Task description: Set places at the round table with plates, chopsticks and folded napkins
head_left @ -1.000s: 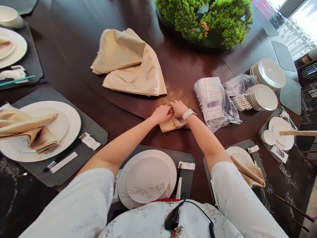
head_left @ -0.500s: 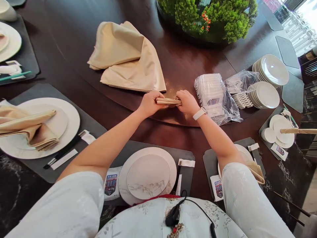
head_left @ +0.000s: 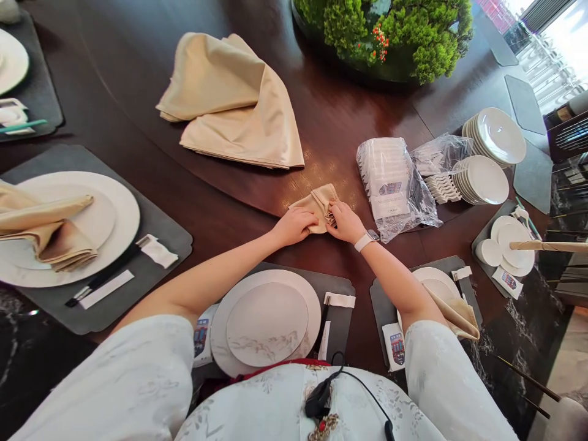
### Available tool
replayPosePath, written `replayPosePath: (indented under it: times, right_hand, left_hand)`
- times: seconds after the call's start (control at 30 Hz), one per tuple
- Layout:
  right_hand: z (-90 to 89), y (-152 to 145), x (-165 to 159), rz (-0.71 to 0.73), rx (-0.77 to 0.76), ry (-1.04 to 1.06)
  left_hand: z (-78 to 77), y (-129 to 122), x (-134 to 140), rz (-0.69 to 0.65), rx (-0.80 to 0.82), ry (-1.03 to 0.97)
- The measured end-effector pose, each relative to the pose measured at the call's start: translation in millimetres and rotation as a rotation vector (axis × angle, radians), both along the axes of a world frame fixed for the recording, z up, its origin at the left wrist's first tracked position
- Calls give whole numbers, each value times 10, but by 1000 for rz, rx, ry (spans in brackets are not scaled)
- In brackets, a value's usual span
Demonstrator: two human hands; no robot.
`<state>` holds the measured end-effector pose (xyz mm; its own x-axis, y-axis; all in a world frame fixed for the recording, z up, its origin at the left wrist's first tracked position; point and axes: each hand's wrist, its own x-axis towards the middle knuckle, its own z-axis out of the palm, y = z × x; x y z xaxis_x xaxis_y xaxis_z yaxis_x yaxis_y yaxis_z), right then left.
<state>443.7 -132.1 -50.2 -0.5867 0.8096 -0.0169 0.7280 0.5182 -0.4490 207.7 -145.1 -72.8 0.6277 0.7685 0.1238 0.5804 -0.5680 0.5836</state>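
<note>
A beige cloth napkin (head_left: 316, 199), partly pleated, lies at the near edge of the turntable between my two hands. My left hand (head_left: 294, 226) has its fingers curled onto the napkin's left side. At the other end, my right hand (head_left: 346, 222) pinches the gathered folds, with a white-banded watch on that wrist. Beyond them rests a loose stack of beige napkins (head_left: 239, 104). Nearest my body is a place setting with a small plate (head_left: 267, 321) on a larger plate (head_left: 220, 340), no napkin on it.
Plastic-wrapped white packets (head_left: 388, 184) and stacked white plates (head_left: 482, 179) stand to the right. A green plant centrepiece (head_left: 390, 43) is at the back. Folded napkins sit on the settings left (head_left: 59, 233) and right (head_left: 454, 312).
Both hands have come down and nearer to me with the napkin. It was a narrow folded bundle held level between them; part of it is now spread out.
</note>
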Motion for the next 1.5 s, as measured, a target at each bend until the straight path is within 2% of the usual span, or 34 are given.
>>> replayPosePath:
  times: [0.13, 0.2, 0.27, 0.37, 0.43, 0.5, 0.57, 0.7, 0.8, 0.93, 1.0, 1.1, 1.17, 1.27, 1.33, 1.4, 1.5]
  right_hand:
    - [15, 46, 53, 82, -10, 4]
    - [28, 74, 60, 50, -37, 38]
    - [54, 117, 34, -102, -82, 102]
    - [146, 213, -48, -422, -150, 216]
    - [245, 266, -108, -494, -157, 271]
    - [349, 271, -153, -412, -129, 256]
    - [421, 213, -178, -262, -84, 145]
    - [395, -22, -176, -11, -26, -139]
    - [303, -153, -162, 66, -2, -229]
    - [250, -162, -152, 84, 5, -300]
    - [247, -130, -151, 105, 11, -314]
    - [236, -87, -175, 90, 26, -311]
    - [234, -73, -218, -9, 17, -300]
    - [285, -120, -297, -252, -46, -212]
    - [362, -259, -340, -439, -119, -30]
    - [452, -530, -379, -607, -257, 269]
    - [565, -1161, -463, -695, -669, 771]
  left_hand:
    - [130, 135, 77, 253, -62, 93]
    - [167, 187, 145, 353, -69, 184]
    - [189, 225, 204, 396, -78, 248]
    - [222, 271, 262, 375, -88, 310]
    - [264, 317, 290, 360, -104, 342]
    - [326, 397, 315, 386, -164, 363]
    - [390, 512, 336, 452, -274, 383]
    - [428, 750, 361, 573, -475, 412]
    - [326, 831, 372, 625, -471, 369]
    - [132, 816, 352, 622, -357, 224]
    - [91, 772, 327, 610, -325, 151]
    - [146, 630, 313, 616, -260, 83]
    - [234, 468, 328, 624, -144, 38]
    - [352, 143, 350, 693, -27, -88]
    - [385, -95, 326, 754, -46, -215]
    - [382, -335, 261, 769, -137, -370]
    - [344, -710, 119, 723, -466, -626]
